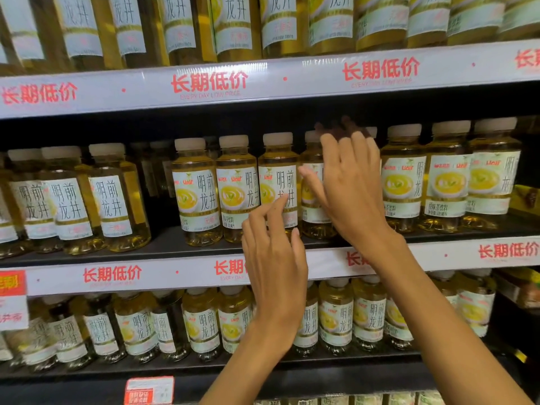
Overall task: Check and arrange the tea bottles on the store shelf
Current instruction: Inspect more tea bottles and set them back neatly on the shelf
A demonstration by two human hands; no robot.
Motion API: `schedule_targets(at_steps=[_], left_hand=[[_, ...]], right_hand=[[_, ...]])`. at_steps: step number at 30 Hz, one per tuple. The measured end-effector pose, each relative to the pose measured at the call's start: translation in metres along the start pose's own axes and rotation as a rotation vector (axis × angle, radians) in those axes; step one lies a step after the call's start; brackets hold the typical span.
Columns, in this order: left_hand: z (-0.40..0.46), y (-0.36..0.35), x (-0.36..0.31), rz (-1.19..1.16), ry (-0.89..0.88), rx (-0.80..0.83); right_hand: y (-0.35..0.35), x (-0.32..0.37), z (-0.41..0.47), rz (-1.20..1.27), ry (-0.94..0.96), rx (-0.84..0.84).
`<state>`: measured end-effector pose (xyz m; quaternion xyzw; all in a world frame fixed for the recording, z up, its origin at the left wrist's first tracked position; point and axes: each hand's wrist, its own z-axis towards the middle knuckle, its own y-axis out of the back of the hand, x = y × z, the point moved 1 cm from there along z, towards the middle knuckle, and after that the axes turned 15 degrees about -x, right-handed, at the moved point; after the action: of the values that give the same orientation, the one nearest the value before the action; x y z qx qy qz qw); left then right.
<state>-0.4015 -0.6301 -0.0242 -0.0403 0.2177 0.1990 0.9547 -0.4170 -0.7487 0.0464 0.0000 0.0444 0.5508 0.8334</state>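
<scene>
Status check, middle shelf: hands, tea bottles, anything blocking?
Left hand open, fingertips at a front-row tea bottle. Right hand open, covering the next bottle. Gap in the row further left. Nothing blocking.

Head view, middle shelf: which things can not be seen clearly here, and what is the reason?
- Bottle behind the right hand: the hand covers most of its label and cap.
- Bottle behind the left hand: its lower part is covered.
- Top-shelf bottles: necks and caps are cut off by the upper edge.
- Fine print on the labels: too small and blurred.
- Right fingertips: motion-blurred, so any contact is unclear.
</scene>
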Motion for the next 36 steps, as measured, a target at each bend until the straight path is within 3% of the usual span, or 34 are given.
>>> schedule_targets(at_steps=[5,10,14,19,23,28,32,36], left_hand=[[-0.002,0.001,-0.002,-0.065,-0.009,0.032],[-0.006,0.002,-0.002,-0.21,0.032,0.146],[-0.009,-0.001,-0.005,-0.295,0.076,0.254],[-0.012,0.001,-0.013,-0.484,0.204,0.375],[-0.017,0.013,-0.02,-0.65,0.362,0.423],[-0.027,0.03,-0.022,-0.79,0.515,0.643],[-0.034,0.034,-0.021,-0.814,0.615,0.713],[-0.037,0.031,-0.025,-0.83,0.606,0.577]], right_hand=[[0.007,0.0,0.0,0.232,-0.11,-0.031],[0.03,-0.002,-0.011,0.735,-0.293,-0.093],[0.045,-0.001,-0.019,0.953,-0.433,0.098],[0.068,-0.004,-0.015,1.118,-0.493,0.101],[0.081,-0.008,-0.013,1.292,-0.586,0.215],[0.08,-0.018,-0.016,1.607,-0.837,0.495],[0.079,-0.016,-0.022,1.523,-0.874,0.491],[0.079,-0.019,-0.027,1.452,-0.977,0.342]])
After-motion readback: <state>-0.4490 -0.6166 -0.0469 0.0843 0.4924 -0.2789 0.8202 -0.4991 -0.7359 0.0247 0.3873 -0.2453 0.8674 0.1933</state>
